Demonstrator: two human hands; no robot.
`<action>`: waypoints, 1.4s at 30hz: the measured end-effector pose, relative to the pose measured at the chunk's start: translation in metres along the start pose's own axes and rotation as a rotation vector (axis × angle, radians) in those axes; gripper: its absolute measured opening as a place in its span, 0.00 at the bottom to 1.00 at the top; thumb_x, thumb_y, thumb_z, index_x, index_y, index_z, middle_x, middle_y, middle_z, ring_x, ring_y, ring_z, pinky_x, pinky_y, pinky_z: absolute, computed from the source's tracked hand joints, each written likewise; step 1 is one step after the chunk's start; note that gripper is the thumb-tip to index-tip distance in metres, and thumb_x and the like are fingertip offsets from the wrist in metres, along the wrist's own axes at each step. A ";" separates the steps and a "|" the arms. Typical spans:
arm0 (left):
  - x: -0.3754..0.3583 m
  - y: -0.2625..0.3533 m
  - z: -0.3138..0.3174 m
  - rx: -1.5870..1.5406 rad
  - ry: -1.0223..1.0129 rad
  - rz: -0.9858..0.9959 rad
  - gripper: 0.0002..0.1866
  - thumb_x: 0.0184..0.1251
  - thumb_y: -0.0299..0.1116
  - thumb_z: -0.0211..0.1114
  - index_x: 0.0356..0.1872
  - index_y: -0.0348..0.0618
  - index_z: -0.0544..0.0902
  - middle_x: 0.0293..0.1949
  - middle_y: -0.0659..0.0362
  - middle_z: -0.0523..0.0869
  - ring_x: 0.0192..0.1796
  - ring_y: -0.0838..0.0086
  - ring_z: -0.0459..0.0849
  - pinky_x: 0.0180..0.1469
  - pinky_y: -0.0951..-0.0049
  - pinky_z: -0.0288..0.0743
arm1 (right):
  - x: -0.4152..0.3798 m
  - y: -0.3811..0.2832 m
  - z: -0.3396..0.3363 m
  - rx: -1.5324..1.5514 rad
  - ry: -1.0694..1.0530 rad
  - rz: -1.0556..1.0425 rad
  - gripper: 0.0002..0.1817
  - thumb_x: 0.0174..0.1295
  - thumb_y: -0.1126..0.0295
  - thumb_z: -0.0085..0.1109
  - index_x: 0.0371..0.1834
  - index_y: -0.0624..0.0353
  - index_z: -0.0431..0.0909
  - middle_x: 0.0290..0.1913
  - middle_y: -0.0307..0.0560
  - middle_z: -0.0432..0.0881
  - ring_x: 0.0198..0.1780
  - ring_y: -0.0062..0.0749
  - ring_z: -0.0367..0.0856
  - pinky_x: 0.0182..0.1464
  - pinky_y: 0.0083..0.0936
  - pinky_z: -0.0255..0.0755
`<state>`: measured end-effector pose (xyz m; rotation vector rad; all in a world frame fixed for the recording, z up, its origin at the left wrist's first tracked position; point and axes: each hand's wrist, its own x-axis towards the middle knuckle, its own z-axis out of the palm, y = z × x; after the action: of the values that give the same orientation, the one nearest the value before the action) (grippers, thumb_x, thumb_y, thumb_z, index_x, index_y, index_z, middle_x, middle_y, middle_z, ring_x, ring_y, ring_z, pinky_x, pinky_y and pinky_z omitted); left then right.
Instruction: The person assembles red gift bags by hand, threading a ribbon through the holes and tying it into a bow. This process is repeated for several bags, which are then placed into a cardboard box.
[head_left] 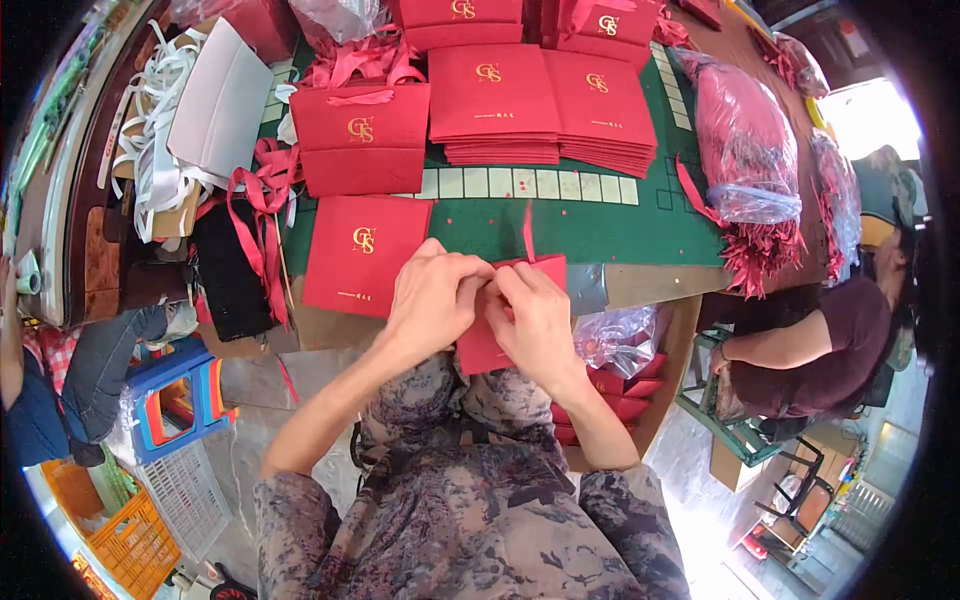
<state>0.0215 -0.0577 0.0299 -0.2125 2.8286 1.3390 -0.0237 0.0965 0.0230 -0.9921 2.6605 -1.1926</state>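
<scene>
A red folded paper bag (484,350) is held upright at the table's front edge, above my lap. My left hand (435,292) has its fingers closed in a pinch at the bag's upper left edge. My right hand (532,318) is closed on the same bag, its thumb and fingertips meeting my left fingertips. A thin red ribbon (528,232) stands up behind my right hand, slightly blurred. What lies between the fingertips is hidden. To the left, a flat red bag (366,252) with a gold logo lies beside my left hand.
Stacked red bags (495,105) stand ahead on the green mat (600,235). A standing bag (362,140) has ribbons behind it. Right lies a plastic-wrapped ribbon bundle (748,150); left, a white box (215,100). A box of red bags (625,400) sits below. A person (830,340) sits at right.
</scene>
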 end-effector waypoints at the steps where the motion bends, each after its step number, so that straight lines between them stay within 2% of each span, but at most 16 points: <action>1: 0.000 -0.001 0.002 0.001 0.000 0.001 0.09 0.61 0.24 0.62 0.39 0.44 0.89 0.30 0.54 0.86 0.37 0.57 0.77 0.41 0.59 0.73 | 0.000 0.001 0.001 -0.036 0.008 -0.040 0.08 0.50 0.81 0.64 0.30 0.62 0.74 0.28 0.51 0.76 0.31 0.50 0.78 0.33 0.41 0.72; 6: -0.003 0.003 0.011 0.058 0.085 0.016 0.09 0.63 0.26 0.61 0.37 0.43 0.89 0.32 0.50 0.88 0.37 0.55 0.78 0.41 0.57 0.74 | -0.003 -0.002 0.005 -0.123 0.023 -0.013 0.07 0.53 0.81 0.64 0.32 0.62 0.76 0.30 0.52 0.79 0.32 0.47 0.81 0.34 0.37 0.75; 8: -0.006 -0.001 0.015 0.025 0.120 0.014 0.09 0.62 0.25 0.62 0.39 0.43 0.89 0.33 0.52 0.88 0.37 0.56 0.78 0.42 0.59 0.74 | -0.003 -0.002 0.005 0.128 -0.012 0.256 0.06 0.57 0.79 0.65 0.35 0.63 0.78 0.33 0.53 0.84 0.34 0.44 0.85 0.38 0.32 0.78; 12: -0.006 -0.009 0.017 -0.038 0.183 0.019 0.09 0.62 0.25 0.64 0.42 0.43 0.88 0.34 0.55 0.88 0.39 0.58 0.80 0.44 0.61 0.76 | -0.004 0.007 0.012 0.229 0.020 0.279 0.08 0.59 0.76 0.66 0.39 0.62 0.77 0.33 0.52 0.85 0.34 0.40 0.87 0.37 0.33 0.79; 14: -0.005 -0.007 0.013 -0.087 0.146 -0.008 0.09 0.62 0.25 0.65 0.43 0.43 0.88 0.34 0.55 0.88 0.40 0.60 0.80 0.44 0.61 0.76 | -0.001 0.006 0.006 0.373 0.002 0.450 0.06 0.62 0.76 0.66 0.39 0.64 0.79 0.36 0.48 0.88 0.37 0.28 0.87 0.41 0.26 0.80; 15: -0.005 -0.007 0.011 -0.137 0.110 -0.036 0.10 0.62 0.25 0.66 0.44 0.43 0.88 0.33 0.56 0.89 0.40 0.61 0.81 0.44 0.61 0.77 | -0.003 0.008 0.005 0.374 0.002 0.451 0.06 0.62 0.76 0.66 0.39 0.64 0.79 0.36 0.48 0.88 0.37 0.28 0.87 0.41 0.26 0.80; 18: -0.003 -0.013 0.011 -0.088 0.081 -0.006 0.10 0.61 0.27 0.69 0.44 0.43 0.87 0.33 0.57 0.89 0.39 0.64 0.81 0.42 0.63 0.77 | -0.009 0.008 0.003 0.365 0.004 0.391 0.07 0.63 0.76 0.66 0.41 0.65 0.79 0.36 0.45 0.88 0.39 0.24 0.87 0.40 0.25 0.80; 25: -0.003 -0.012 0.013 -0.044 0.093 -0.003 0.08 0.58 0.31 0.73 0.37 0.43 0.84 0.32 0.60 0.89 0.37 0.65 0.81 0.41 0.66 0.77 | -0.011 0.011 0.008 0.154 -0.017 0.230 0.11 0.61 0.79 0.65 0.47 0.62 0.80 0.38 0.48 0.86 0.39 0.33 0.88 0.39 0.28 0.81; 27: -0.003 -0.016 0.011 -0.159 0.065 -0.038 0.10 0.56 0.31 0.74 0.37 0.44 0.84 0.30 0.60 0.88 0.37 0.66 0.81 0.41 0.65 0.76 | -0.007 0.009 0.002 0.096 -0.001 0.168 0.12 0.61 0.79 0.66 0.48 0.62 0.80 0.38 0.48 0.86 0.39 0.35 0.88 0.39 0.28 0.80; 29: -0.005 -0.013 0.008 -0.121 0.055 -0.037 0.10 0.55 0.31 0.75 0.37 0.44 0.85 0.30 0.61 0.88 0.37 0.66 0.81 0.41 0.66 0.76 | 0.000 -0.001 -0.025 0.088 -0.121 0.071 0.14 0.60 0.78 0.66 0.49 0.61 0.80 0.39 0.49 0.84 0.41 0.35 0.86 0.40 0.27 0.80; 30: -0.008 -0.012 0.007 -0.087 0.040 -0.041 0.11 0.53 0.31 0.76 0.37 0.45 0.85 0.30 0.62 0.88 0.38 0.66 0.81 0.41 0.66 0.76 | 0.003 -0.004 -0.033 0.231 -0.087 0.131 0.13 0.60 0.77 0.67 0.48 0.61 0.81 0.41 0.50 0.83 0.42 0.36 0.85 0.43 0.27 0.79; 34: -0.014 -0.006 0.014 -0.084 0.112 0.072 0.11 0.50 0.29 0.76 0.37 0.48 0.87 0.31 0.63 0.87 0.39 0.67 0.79 0.42 0.65 0.76 | 0.023 0.004 -0.048 0.155 -0.047 0.065 0.06 0.62 0.76 0.65 0.42 0.62 0.83 0.39 0.48 0.83 0.41 0.37 0.83 0.43 0.28 0.77; 36: -0.016 -0.002 0.015 -0.035 0.151 0.132 0.11 0.50 0.28 0.75 0.36 0.48 0.87 0.31 0.62 0.86 0.39 0.66 0.79 0.42 0.65 0.76 | 0.030 0.011 -0.050 0.053 -0.275 0.029 0.04 0.64 0.73 0.62 0.38 0.62 0.83 0.36 0.48 0.82 0.39 0.40 0.82 0.42 0.30 0.76; 37: -0.017 -0.001 0.015 0.016 0.189 0.186 0.10 0.50 0.27 0.75 0.36 0.48 0.87 0.31 0.62 0.86 0.39 0.66 0.79 0.42 0.65 0.76 | 0.031 0.020 -0.048 0.051 -0.271 0.027 0.04 0.64 0.73 0.62 0.38 0.62 0.83 0.36 0.48 0.82 0.39 0.40 0.82 0.42 0.30 0.76; 39: -0.020 0.000 0.014 0.068 0.197 0.245 0.11 0.51 0.25 0.71 0.38 0.49 0.87 0.33 0.64 0.86 0.42 0.65 0.80 0.45 0.65 0.75 | 0.034 0.037 -0.041 0.055 -0.389 -0.160 0.06 0.65 0.70 0.61 0.36 0.62 0.83 0.34 0.48 0.82 0.39 0.42 0.81 0.43 0.33 0.74; 42: -0.019 -0.007 0.016 0.134 0.252 0.372 0.12 0.50 0.24 0.70 0.39 0.47 0.87 0.35 0.64 0.86 0.43 0.65 0.80 0.45 0.66 0.77 | 0.043 0.043 -0.041 0.190 -0.509 -0.091 0.07 0.66 0.70 0.60 0.36 0.63 0.82 0.33 0.49 0.81 0.39 0.41 0.80 0.45 0.33 0.73</action>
<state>0.0406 -0.0474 0.0151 0.1685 3.2816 1.2406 -0.0937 0.1195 0.0304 -1.2005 2.0921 -1.0135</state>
